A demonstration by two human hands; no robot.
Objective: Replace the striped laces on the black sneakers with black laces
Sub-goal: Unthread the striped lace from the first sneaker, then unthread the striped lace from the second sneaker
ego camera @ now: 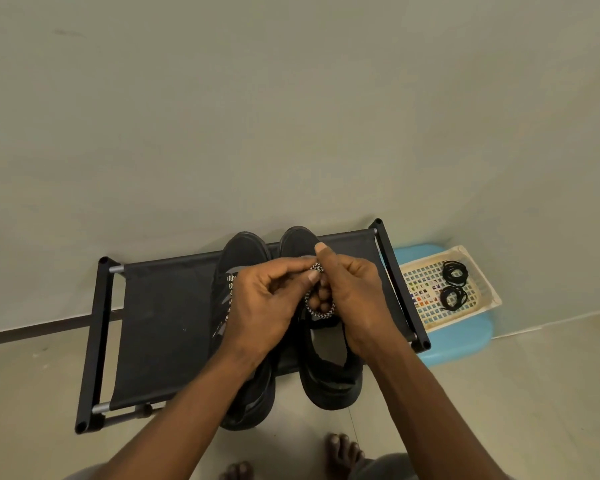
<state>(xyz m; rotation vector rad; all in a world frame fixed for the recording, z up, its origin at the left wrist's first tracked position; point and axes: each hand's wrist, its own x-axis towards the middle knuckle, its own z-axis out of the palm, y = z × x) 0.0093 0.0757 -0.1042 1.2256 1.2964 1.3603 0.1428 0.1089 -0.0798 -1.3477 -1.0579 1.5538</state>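
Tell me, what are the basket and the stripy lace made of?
The basket looks like cream plastic: it is one moulded grid of small square holes with a smooth rim. The lace looks like braided fabric cord, matt, maybe cotton or polyester: black and white strands cross in a zigzag.

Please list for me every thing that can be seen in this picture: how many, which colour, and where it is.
sneakers: 2, black, side by side on the rack
threaded striped lace: 1, black and white, in the sneaker under the left hand
loose striped lace: 1, black and white, held between both hands
rack: 1, black, on the floor against the wall
stool: 1, blue, right of the rack
basket: 1, white, on the stool
black laces: 2 coils, black, in the basket
feet: 2, bare, bottom edge
left hand: 1, pinches the loose striped lace
right hand: 1, loose striped lace looped round its fingers
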